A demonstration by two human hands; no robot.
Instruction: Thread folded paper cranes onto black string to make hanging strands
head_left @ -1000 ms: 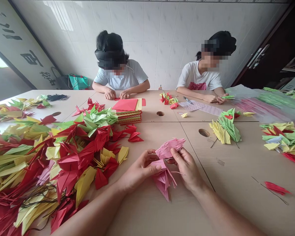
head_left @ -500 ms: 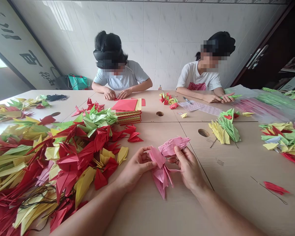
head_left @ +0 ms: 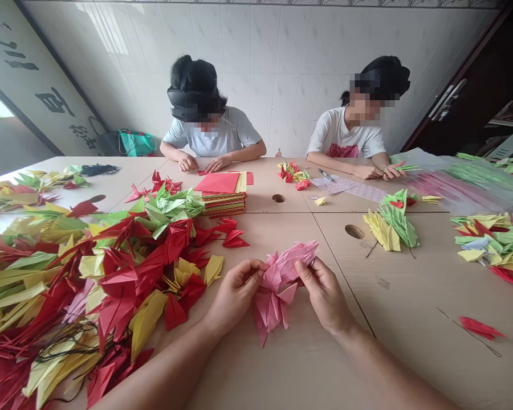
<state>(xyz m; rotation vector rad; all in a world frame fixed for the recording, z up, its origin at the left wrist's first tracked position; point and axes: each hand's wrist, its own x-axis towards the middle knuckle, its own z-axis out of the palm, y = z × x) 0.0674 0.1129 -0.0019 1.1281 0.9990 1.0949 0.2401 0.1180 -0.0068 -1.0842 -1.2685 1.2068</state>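
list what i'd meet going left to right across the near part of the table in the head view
Paper pile → left fingers → pink paper → right fingers → yellow-green bundle → red piece

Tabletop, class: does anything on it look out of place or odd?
Mildly odd: one red folded piece lies apart on the right, beside a thin dark strand, away from the multicoloured heap at left.
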